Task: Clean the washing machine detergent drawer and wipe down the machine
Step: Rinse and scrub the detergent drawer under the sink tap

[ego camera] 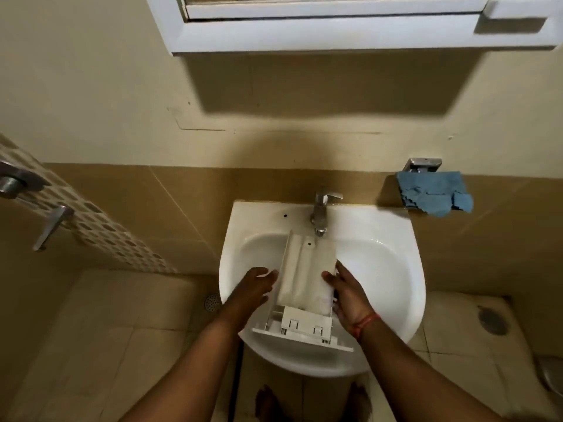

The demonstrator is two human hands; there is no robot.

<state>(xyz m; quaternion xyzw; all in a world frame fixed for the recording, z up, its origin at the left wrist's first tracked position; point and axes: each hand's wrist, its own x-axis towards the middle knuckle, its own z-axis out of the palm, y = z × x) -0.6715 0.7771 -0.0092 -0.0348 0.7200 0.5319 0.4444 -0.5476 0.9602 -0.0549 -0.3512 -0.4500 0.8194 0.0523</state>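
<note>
The white detergent drawer (304, 278) lies upside down in the white sink (393, 269), its far end under the chrome tap (321, 211) and its front panel over the sink's near rim. My left hand (254, 287) holds the drawer's left side with its fingers reaching under the edge. My right hand (347, 295) grips the right side, thumb on top of the drawer. No water is seen running from the tap.
A blue cloth (435, 193) hangs on a metal holder on the wall right of the sink. A white cabinet (335, 28) juts out overhead. A door handle (51, 226) and patterned tiles are at left. Floor drains sit on both sides.
</note>
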